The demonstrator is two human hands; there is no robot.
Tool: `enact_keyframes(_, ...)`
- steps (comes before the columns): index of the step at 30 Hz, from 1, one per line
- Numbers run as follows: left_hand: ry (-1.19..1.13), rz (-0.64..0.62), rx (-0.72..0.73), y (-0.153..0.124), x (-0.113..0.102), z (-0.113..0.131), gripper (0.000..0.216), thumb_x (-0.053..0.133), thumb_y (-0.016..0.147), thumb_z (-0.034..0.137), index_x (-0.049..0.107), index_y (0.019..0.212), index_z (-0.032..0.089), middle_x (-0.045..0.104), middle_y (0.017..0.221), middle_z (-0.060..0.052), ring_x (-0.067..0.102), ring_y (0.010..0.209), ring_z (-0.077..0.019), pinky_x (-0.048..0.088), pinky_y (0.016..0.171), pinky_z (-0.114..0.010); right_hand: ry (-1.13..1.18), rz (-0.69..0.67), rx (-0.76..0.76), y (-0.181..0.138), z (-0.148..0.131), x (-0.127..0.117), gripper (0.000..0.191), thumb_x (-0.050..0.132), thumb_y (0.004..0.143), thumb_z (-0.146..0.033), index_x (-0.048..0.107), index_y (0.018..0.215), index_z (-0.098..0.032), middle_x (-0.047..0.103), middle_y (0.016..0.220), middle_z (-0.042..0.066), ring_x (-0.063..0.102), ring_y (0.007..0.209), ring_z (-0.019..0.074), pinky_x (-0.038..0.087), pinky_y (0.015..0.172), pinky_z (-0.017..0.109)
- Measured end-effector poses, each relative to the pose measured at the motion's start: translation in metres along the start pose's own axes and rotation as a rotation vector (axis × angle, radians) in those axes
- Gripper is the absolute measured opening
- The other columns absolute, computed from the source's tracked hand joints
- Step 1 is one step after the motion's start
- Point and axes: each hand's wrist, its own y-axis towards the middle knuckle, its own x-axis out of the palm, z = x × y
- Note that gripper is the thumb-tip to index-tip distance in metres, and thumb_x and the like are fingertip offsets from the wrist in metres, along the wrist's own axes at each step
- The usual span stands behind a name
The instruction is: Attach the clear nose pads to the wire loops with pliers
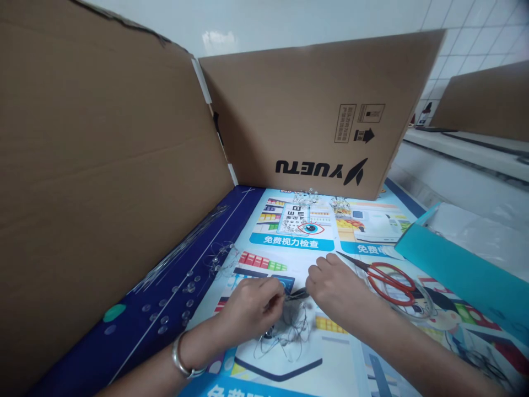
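My left hand (pixel 252 309) and my right hand (pixel 336 286) meet at the middle of a printed poster mat (pixel 289 242). Both are closed in a pinch on a small dark wire piece (pixel 296 295) held between them. Below the fingers lies a tangle of thin wire (pixel 285 333) on the mat. My left wrist wears a silver bangle (pixel 182 358). Red-handled scissors (pixel 386 278) lie just right of my right hand, blades pointing left.
Tall cardboard panels stand at the left (pixel 95 182) and at the back (pixel 314 116). Several clear beads (pixel 182 292) and thin wires (pixel 185 248) lie on the mat's dark blue strip. A teal box edge (pixel 458 270) sits at right. Small clear pieces (pixel 306 197) lie by the back panel.
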Motion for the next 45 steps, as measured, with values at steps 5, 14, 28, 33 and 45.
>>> enact_keyframes(5,-0.007,0.004,-0.037,0.0,-0.001,0.002,0.011,0.044,0.072,0.008,0.05,0.073,0.017,0.053,0.062,0.002,0.044,0.055,-0.0093,0.031,0.053,-0.021,-0.039,0.056,-0.001,0.001,-0.004,0.004,0.008,0.054,0.077,-0.009,0.056,0.073,-0.016,0.053,0.07,0.003,0.046,0.07,0.0199,0.025,0.062,0.034)
enact_keyframes(14,-0.018,-0.026,-0.202,0.005,-0.002,0.002,0.008,0.042,0.08,0.012,0.047,0.079,0.018,0.051,0.062,0.004,0.043,0.053,-0.0088,0.029,0.05,-0.019,-0.047,0.061,0.004,0.002,-0.003,0.005,0.008,0.053,0.079,-0.011,0.056,0.074,-0.016,0.053,0.07,0.003,0.046,0.071,0.0201,0.025,0.064,0.035)
enact_keyframes(28,0.119,-0.07,-0.115,0.002,-0.007,0.006,0.011,0.039,0.083,0.012,0.047,0.079,0.019,0.052,0.065,0.002,0.045,0.056,-0.0104,0.03,0.053,-0.021,-0.061,0.072,-0.014,0.002,-0.007,0.002,0.009,0.053,0.076,-0.008,0.056,0.073,-0.016,0.052,0.069,0.003,0.045,0.069,0.0205,0.025,0.062,0.035)
enact_keyframes(33,0.15,-0.077,-0.085,0.002,-0.01,0.008,0.012,0.038,0.083,0.013,0.048,0.08,0.018,0.053,0.065,0.002,0.047,0.057,-0.0112,0.033,0.055,-0.022,-0.098,0.115,-0.022,0.0,-0.009,-0.004,0.009,0.053,0.076,-0.008,0.055,0.073,-0.016,0.051,0.07,0.003,0.045,0.071,0.0206,0.025,0.063,0.034)
enact_keyframes(45,0.227,-0.118,-0.035,0.003,-0.012,0.011,0.016,0.034,0.086,0.013,0.049,0.081,0.018,0.055,0.068,0.0,0.05,0.06,-0.0135,0.035,0.057,-0.025,-0.075,0.022,0.032,-0.001,-0.006,-0.007,0.007,0.057,0.075,-0.01,0.056,0.072,-0.017,0.055,0.07,0.004,0.045,0.071,0.0192,0.025,0.064,0.034)
